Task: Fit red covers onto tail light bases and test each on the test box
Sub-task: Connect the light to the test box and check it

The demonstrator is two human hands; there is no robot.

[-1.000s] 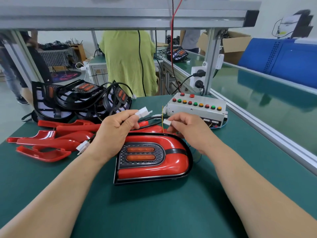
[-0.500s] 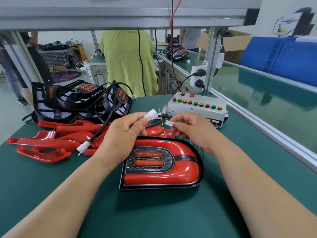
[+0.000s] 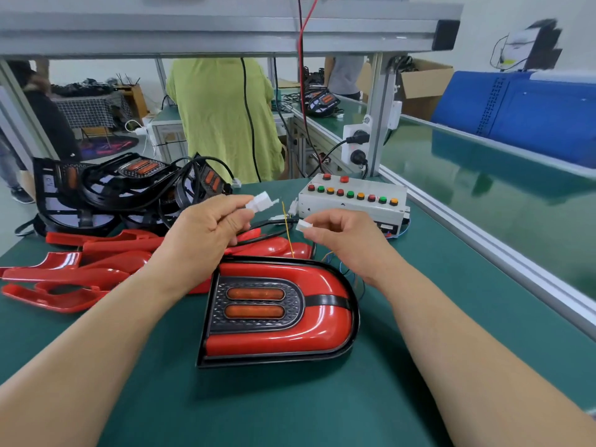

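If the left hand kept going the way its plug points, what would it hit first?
The left hand's white plug would likely meet the thin yellow wire, then the test box's left end; depth is unclear.

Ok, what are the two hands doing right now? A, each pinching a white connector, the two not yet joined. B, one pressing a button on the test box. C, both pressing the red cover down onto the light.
A: the left hand pinches one white connector and the right hand a smaller connector, with a gap between them.
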